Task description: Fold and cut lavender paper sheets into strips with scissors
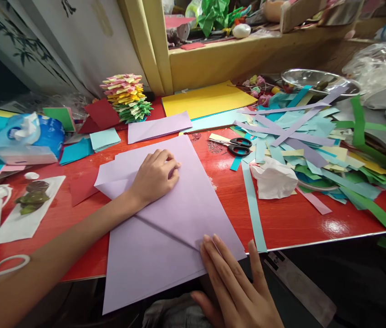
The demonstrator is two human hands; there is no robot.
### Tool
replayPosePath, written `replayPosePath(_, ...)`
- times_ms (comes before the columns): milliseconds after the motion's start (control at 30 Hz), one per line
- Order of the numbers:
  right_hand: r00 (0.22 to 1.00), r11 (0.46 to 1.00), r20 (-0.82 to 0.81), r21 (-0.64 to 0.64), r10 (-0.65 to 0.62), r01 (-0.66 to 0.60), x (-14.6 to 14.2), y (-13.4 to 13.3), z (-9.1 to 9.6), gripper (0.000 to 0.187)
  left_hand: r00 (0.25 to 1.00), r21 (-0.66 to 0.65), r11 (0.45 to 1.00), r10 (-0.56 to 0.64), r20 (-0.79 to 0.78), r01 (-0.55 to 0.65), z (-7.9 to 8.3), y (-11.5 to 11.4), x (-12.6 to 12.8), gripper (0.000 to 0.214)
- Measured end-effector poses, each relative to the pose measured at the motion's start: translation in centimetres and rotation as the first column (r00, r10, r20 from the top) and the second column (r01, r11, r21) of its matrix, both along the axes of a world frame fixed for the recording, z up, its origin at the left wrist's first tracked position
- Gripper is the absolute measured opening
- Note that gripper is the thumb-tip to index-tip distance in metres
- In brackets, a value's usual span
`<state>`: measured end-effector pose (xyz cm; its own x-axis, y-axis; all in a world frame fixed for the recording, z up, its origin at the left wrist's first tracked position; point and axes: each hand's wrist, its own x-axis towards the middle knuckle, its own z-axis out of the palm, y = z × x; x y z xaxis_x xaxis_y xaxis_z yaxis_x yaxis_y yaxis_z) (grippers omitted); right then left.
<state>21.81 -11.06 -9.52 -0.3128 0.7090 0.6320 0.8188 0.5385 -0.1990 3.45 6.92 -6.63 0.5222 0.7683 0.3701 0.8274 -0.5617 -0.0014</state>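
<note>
Your left hand (155, 175) rests half-curled on the folded paper (186, 196); your right hand (236, 284), fingers extended, touches its near right part. Scissors (240, 146) and strips (295, 123) lie right of the paper, tissues (48, 139) left.

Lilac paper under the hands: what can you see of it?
The lilac paper looks plain and smooth, with doubled edges suggesting layers. It lies aslant on the red table, its near part jutting past the edge. A large flap is folded over it, slanting-edged and raised at the left. The left hand rests curled on the flap; the right hand touches it lower down, fingers extended.
</note>
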Motion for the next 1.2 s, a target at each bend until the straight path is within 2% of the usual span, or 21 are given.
replayPosePath(133, 1.0, 0.999, 0.019, 0.026, 0.019, -0.019, 0.5, 0.0, -0.4, 0.037, 0.994, 0.014, 1.0, -0.002, -0.105, 0.003, 0.4, -0.3, 0.2, 0.025)
replayPosePath(233, 0.999, 0.999, 0.039, 0.043, 0.014, -0.016, 0.7, 0.1, -0.3, 0.035, 0.985, 0.009, 1.0, -0.018, -0.17, 0.02, 1.1, -1.8, 0.5, 0.031)
replayPosePath(300, 0.999, 0.999, 0.029, 0.043, 0.015, -0.017, 0.6, 0.2, -0.1, 0.034, 0.983, 0.008, 0.998, -0.053, -0.175, 0.055, 1.7, -4.1, 0.9, 0.036)
replayPosePath(367, 1.0, 0.999, 0.014, 0.035, 0.012, -0.012, 0.6, 0.3, -0.1, 0.033, 0.967, -0.031, 0.983, -0.185, -0.177, 0.182, 2.2, -7.3, 1.4, 0.041)
replayPosePath(467, 0.999, 0.998, -0.022, 0.05, 0.027, -0.025, 0.5, 0.2, -0.4, 0.03, 0.897, -0.114, 0.923, -0.385, -0.217, 0.368, 2.3, -12.1, 1.8, 0.049)
replayPosePath(567, 0.997, 0.997, -0.051, 0.064, 0.049, -0.046, 0.4, 0.0, -0.7, 0.029, 0.875, -0.179, 0.9, -0.43, -0.224, 0.397, 1.7, -14.7, 1.7, 0.058)
replayPosePath(733, 0.999, 0.999, -0.028, 0.029, 0.032, -0.031, 0.4, -0.1, -0.5, 0.031, 0.888, -0.301, 0.887, -0.415, -0.195, 0.349, 1.3, -14.1, 0.4, 0.069)
replayPosePath(967, 0.999, 0.999, -0.021, 0.012, 0.042, -0.042, 0.5, 0.0, -0.2, 0.035, 0.893, -0.517, 0.796, -0.433, -0.125, 0.313, 2.5, -12.6, -1.5, 0.065)
replayPosePath(1067, 0.999, 0.999, -0.019, -0.006, 0.044, -0.044, 0.5, -0.1, -0.1, 0.036, 0.919, -0.556, 0.794, -0.374, -0.126, 0.247, 2.4, -12.0, -2.6, 0.061)
replayPosePath(1200, 0.999, 0.999, -0.013, -0.028, 0.046, -0.046, 0.5, -0.2, -0.1, 0.039, 0.944, -0.546, 0.823, -0.287, -0.161, 0.157, 1.8, -11.0, -4.5, 0.057)
